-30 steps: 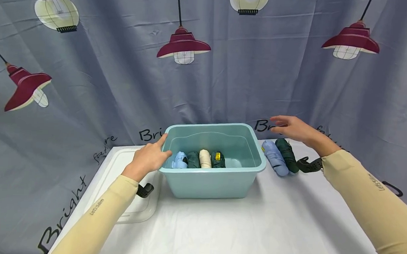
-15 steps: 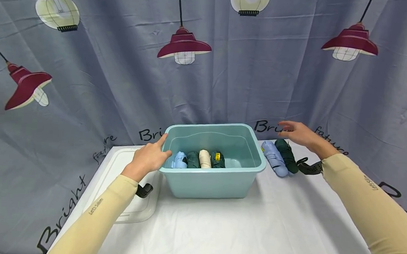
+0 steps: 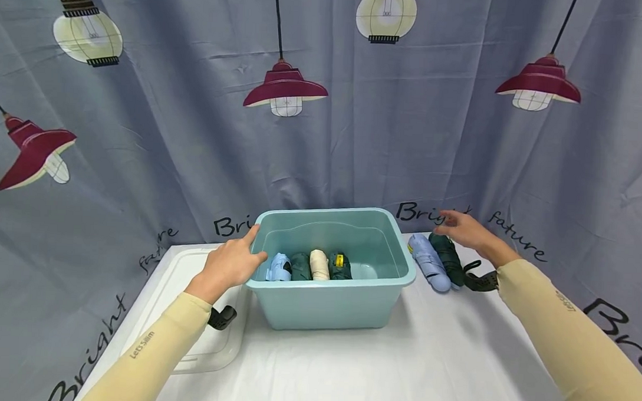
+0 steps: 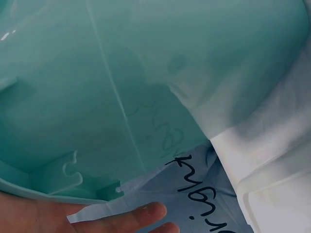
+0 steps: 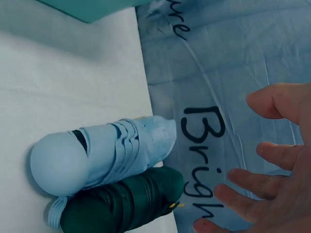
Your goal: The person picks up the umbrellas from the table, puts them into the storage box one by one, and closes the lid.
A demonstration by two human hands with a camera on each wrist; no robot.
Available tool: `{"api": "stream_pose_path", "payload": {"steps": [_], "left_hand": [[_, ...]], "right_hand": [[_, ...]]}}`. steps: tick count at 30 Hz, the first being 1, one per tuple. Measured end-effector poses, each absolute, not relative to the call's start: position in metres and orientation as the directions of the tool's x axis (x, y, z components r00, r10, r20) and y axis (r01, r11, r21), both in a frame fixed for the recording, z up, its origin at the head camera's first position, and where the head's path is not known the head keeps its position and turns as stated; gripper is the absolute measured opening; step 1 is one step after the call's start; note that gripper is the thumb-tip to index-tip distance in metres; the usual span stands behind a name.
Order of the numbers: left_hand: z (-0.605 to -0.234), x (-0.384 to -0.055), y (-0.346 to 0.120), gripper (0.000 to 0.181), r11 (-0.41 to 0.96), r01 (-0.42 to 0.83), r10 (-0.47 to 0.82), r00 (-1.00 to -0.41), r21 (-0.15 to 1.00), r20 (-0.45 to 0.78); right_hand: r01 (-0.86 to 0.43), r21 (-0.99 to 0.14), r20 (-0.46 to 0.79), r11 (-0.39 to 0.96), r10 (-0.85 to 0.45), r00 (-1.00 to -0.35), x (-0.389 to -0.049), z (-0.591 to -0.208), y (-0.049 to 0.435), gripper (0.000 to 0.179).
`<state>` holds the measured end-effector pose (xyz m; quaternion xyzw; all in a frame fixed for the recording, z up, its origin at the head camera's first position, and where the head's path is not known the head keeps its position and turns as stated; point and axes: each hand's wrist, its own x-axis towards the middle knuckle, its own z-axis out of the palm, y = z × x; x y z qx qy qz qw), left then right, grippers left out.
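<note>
My left hand holds the left rim of a teal plastic storage bin, its thumb over the rim and fingers along the outside. In the left wrist view, those fingers show below the bin's edge. My right hand hovers over the table's back right, fingers spread and holding nothing. Just below it lie two folded umbrellas side by side, one light blue and one dark green. Inside the bin, a row holds a light blue umbrella, two dark green ones and a cream one.
A translucent white lid lies flat on the table left of the bin, partly under my left forearm. White cloth covers the table. Close behind hangs a grey-blue curtain printed with lamps and lettering.
My right hand has shifted right and lowered toward the two umbrellas on the table. The left hand stays on the bin's rim. The head view has tilted up slightly.
</note>
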<state>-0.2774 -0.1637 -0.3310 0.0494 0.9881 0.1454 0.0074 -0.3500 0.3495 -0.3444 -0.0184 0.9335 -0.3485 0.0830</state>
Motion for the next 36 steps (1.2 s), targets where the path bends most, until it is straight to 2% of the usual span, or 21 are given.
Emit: {"api": "stream_pose_path", "payload": {"steps": [6,20,36], "left_hand": [[-0.327,-0.277,-0.167,0.077,0.953,0.093,0.093,-0.996,0.289,0.014],[-0.322,-0.28,-0.165,0.077,0.951,0.087,0.091,-0.996,0.297,0.002],[-0.332,-0.278,-0.162,0.076,0.95,0.093,0.1,-0.995,0.299,-0.006]], "right_hand": [[0.057,-0.703,-0.171,0.709,-0.09,-0.981,-0.355,-0.348,0.354,0.079],[0.184,-0.713,-0.25,0.677,0.001,-0.968,-0.369,-0.384,0.371,0.083],[0.259,-0.721,-0.324,0.642,0.018,-0.946,-0.372,-0.417,0.385,0.089]]}}
